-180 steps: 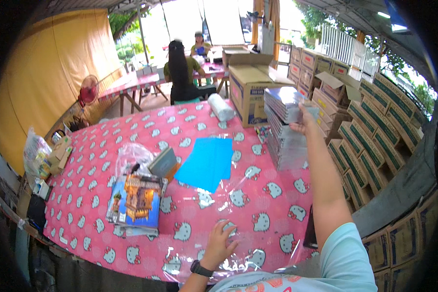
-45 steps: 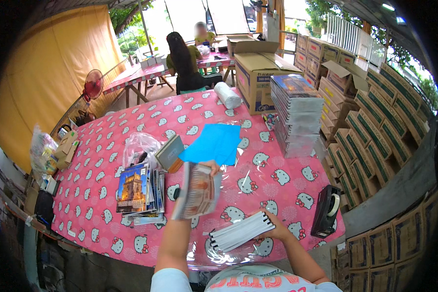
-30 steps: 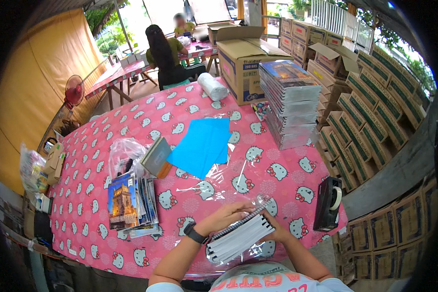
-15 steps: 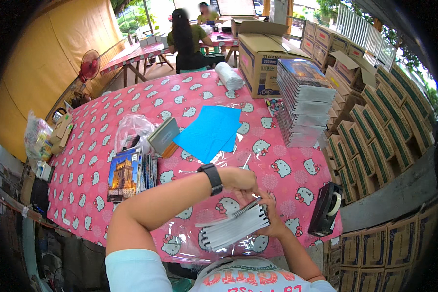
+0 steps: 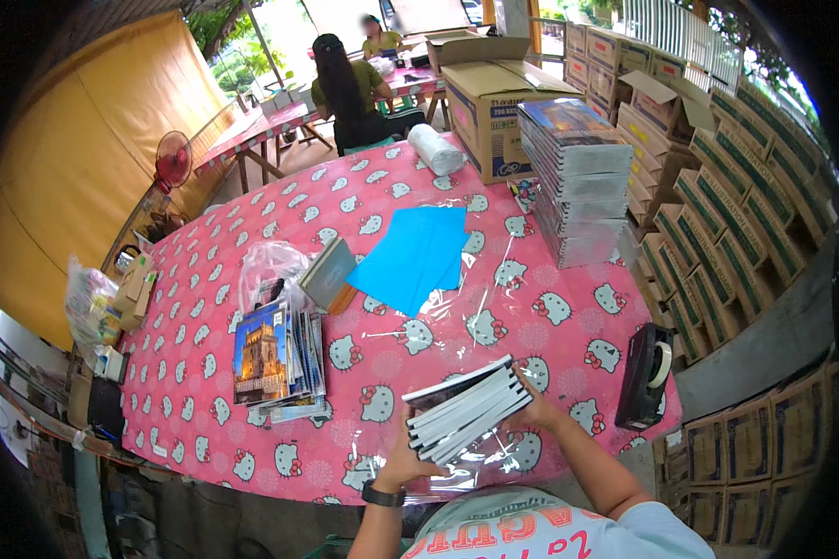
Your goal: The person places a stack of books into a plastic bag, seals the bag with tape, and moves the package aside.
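Near the table's front edge I grip a stack of spiral-bound notebooks [image 5: 466, 415] between my two hands, its white page edges and dark bindings facing me. My left hand [image 5: 412, 458], with a dark watch at the wrist, closes on the stack's left end. At the right end my right hand [image 5: 535, 408] has its fingers wrapped round the edge; some fingertips are hidden by the books. Below the stack, clear plastic sheeting shines on the pink cartoon-patterned tablecloth [image 5: 280, 368].
A tape dispenser [image 5: 645, 377] stands at the right edge. Beyond are tall bound notebooks [image 5: 578, 186], a carton [image 5: 494, 116], a white roll [image 5: 435, 149] and blue sheets [image 5: 410, 256]. Picture-covered books [image 5: 263, 354] lie left. Stacked boxes [image 5: 718, 252] line the right; people sit behind.
My left arm has drawn back from across the table to the stack's left side. The notebooks are now held between both hands, and the view has shifted slightly.
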{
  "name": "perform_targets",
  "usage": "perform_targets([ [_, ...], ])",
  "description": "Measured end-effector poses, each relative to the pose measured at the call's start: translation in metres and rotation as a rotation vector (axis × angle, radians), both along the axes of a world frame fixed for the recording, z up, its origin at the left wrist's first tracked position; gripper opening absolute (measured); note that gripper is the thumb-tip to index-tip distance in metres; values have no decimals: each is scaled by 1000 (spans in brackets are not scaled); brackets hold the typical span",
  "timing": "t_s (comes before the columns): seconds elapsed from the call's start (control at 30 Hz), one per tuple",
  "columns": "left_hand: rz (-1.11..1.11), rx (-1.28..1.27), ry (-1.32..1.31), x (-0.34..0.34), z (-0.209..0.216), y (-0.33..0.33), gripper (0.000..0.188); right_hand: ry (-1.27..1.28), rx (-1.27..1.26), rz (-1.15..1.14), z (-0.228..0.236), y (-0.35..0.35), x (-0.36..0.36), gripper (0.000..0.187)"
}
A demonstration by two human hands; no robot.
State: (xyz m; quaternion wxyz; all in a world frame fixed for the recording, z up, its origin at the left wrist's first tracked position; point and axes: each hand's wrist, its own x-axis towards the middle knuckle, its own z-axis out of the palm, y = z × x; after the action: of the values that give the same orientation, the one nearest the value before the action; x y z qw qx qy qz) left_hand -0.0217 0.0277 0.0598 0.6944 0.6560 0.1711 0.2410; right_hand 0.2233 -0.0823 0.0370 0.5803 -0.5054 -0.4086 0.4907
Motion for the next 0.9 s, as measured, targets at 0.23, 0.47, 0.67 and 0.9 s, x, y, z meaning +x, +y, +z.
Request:
perform_targets([
  [0.23, 411, -8, -176, 22, 6, -7, 88, 122, -28, -47, 6, 6, -16, 102],
  [0.47, 255, 36, -48, 9, -20, -10, 97, -210, -274, 25, -36, -14, -16, 107],
  [0.67, 290, 341, 144, 18, 13, -11, 74, -543, -282, 131, 17, -22, -6, 72],
  [0.9, 206, 389, -8, 27, 50, -4, 75, 667, -452, 80, 10, -59, 17, 40],
])
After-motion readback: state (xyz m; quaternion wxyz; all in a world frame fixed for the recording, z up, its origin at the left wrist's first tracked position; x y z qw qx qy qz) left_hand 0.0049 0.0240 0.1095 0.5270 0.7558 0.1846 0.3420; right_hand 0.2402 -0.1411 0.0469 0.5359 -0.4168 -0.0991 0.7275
